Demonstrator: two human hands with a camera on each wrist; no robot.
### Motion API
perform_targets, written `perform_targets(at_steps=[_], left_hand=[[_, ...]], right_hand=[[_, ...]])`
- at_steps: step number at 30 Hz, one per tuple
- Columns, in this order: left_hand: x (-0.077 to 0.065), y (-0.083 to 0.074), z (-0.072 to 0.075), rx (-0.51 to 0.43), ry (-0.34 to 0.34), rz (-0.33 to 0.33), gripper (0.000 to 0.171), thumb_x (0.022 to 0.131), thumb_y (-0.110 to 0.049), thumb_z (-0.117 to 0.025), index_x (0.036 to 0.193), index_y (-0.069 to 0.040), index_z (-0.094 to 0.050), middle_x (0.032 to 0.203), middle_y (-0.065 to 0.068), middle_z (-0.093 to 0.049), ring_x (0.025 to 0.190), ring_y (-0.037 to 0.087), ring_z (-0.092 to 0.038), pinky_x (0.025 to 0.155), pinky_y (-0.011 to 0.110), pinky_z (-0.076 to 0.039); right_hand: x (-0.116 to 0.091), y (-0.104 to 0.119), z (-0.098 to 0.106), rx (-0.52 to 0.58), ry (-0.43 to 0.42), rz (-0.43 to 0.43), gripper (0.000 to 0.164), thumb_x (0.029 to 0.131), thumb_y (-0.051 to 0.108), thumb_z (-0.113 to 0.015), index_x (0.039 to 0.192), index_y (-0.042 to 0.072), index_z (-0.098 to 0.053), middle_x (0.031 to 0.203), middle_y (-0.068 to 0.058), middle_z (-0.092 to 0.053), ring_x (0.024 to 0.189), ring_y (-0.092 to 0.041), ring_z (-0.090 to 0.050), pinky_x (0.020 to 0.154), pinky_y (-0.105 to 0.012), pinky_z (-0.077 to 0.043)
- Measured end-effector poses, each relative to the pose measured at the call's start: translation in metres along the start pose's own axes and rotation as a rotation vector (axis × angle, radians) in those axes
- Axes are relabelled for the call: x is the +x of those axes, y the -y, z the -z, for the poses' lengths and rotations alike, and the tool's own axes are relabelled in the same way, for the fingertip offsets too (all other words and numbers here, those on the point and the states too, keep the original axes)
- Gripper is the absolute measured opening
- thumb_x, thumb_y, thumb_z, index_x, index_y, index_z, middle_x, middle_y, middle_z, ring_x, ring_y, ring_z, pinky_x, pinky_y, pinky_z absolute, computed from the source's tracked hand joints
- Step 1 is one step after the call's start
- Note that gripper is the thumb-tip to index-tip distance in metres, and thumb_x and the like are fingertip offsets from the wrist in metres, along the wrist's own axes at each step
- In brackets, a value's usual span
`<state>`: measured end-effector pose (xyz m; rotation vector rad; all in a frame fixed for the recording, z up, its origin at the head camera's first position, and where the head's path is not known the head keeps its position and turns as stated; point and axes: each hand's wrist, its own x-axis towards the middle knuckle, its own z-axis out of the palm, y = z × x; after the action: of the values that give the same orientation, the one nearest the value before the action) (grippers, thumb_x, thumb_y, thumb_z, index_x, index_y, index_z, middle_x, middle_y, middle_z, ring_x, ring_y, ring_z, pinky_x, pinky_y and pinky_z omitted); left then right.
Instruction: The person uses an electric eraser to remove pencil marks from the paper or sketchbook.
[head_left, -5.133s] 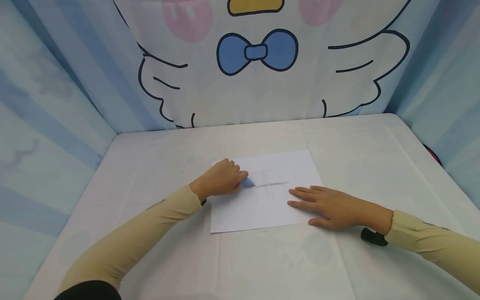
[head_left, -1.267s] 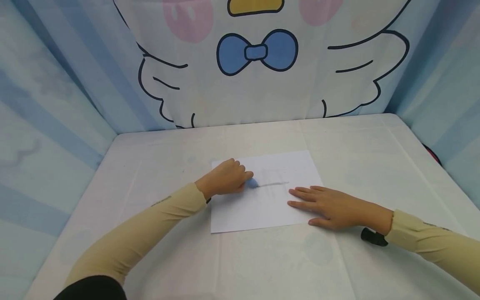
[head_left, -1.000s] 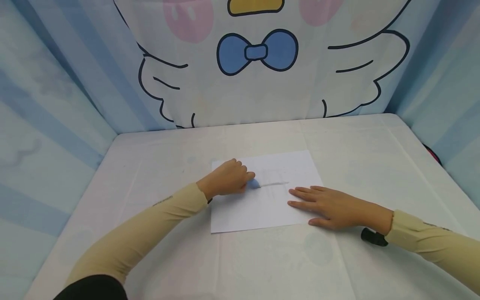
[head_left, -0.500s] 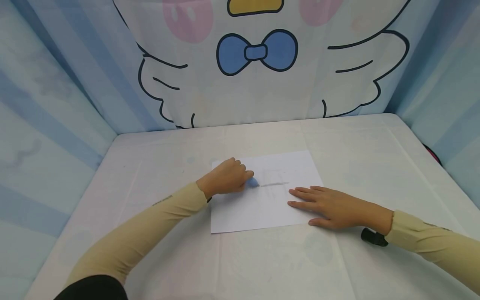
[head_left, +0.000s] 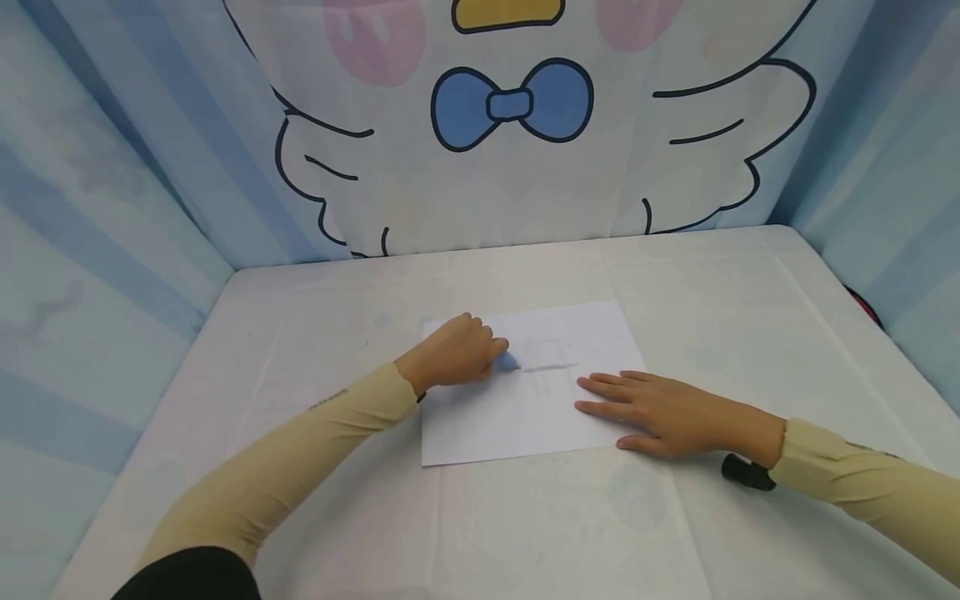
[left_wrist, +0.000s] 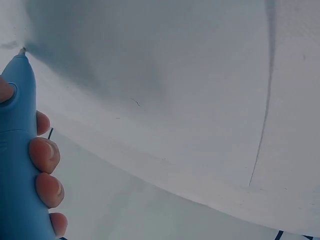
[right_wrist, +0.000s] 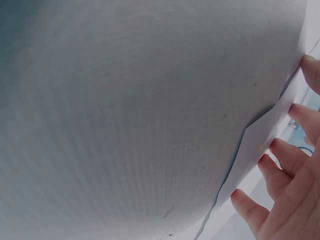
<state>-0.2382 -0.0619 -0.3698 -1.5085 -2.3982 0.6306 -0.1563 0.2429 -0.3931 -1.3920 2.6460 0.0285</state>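
Note:
My left hand (head_left: pixel 453 350) grips a thick blue 3D pen (left_wrist: pixel 19 170), its fingers curled around the barrel. In the left wrist view the thumb presses a round button near the metal nozzle (left_wrist: pixel 22 51). The head view shows only the blue front end of the pen, at the left end of a thin pale grey line (head_left: pixel 551 367). That line runs across a white sheet of paper (head_left: pixel 487 433). Spread flat, my right hand (head_left: pixel 667 417) rests on the sheet's right edge, its fingers reaching toward the line.
The paper lies on a table with a white cloth (head_left: pixel 337 517). Behind the table hangs a curtain with a cartoon figure and a blue bow tie (head_left: pixel 512 104). Striped blue curtains (head_left: pixel 82 275) enclose the sides. A black wrist device (head_left: pixel 748 472) sits under the right wrist.
Compared with several seconds ago, my left hand and the pen have shifted slightly right. Over the last second the nozzle rises slightly toward the far side. The right hand keeps its place.

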Motion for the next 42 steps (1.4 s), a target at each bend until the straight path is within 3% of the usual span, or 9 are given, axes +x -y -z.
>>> perform_targets(at_steps=[14, 28, 37, 42], left_hand=[[-0.0012, 0.0000, 0.0002, -0.008, 0.000, -0.004, 0.010, 0.088, -0.023, -0.056, 0.090, -0.014, -0.059, 0.060, -0.002, -0.056, 0.052, 0.011, -0.031, 0.052, 0.023, -0.027], [0.0021, -0.0028, 0.0041, -0.019, 0.003, -0.016, 0.009, 0.088, -0.022, -0.056, 0.090, -0.014, -0.059, 0.061, -0.002, -0.057, 0.052, 0.011, -0.032, 0.053, 0.023, -0.031], [0.0026, -0.0028, 0.0031, -0.005, -0.005, -0.012, 0.009, 0.088, -0.021, -0.055, 0.089, -0.014, -0.059, 0.060, -0.003, -0.056, 0.052, 0.010, -0.030, 0.052, 0.023, -0.027], [0.0033, -0.0030, 0.0015, -0.015, -0.002, -0.006, 0.009, 0.088, -0.021, -0.055, 0.089, -0.014, -0.060, 0.060, -0.003, -0.055, 0.052, 0.010, -0.030, 0.052, 0.023, -0.028]], right_hand=[[0.0023, 0.0001, -0.0004, 0.013, 0.020, -0.009, 0.060, 0.093, 0.043, -0.052, 0.146, 0.023, -0.033, 0.154, -0.007, -0.030, 0.140, -0.025, -0.032, 0.108, -0.047, -0.033], [0.0005, -0.0015, -0.0019, 0.003, -0.013, 0.012, 0.058, 0.094, 0.044, -0.050, 0.145, 0.022, -0.035, 0.153, -0.007, -0.032, 0.139, -0.026, -0.034, 0.107, -0.047, -0.034], [-0.0001, -0.0020, -0.0025, -0.013, -0.039, 0.027, 0.058, 0.094, 0.043, -0.051, 0.145, 0.021, -0.037, 0.152, -0.008, -0.035, 0.138, -0.026, -0.036, 0.106, -0.047, -0.036], [0.0009, -0.0019, -0.0026, 0.010, -0.006, 0.010, 0.058, 0.094, 0.045, -0.049, 0.146, 0.023, -0.034, 0.153, -0.007, -0.031, 0.139, -0.025, -0.033, 0.107, -0.048, -0.034]])
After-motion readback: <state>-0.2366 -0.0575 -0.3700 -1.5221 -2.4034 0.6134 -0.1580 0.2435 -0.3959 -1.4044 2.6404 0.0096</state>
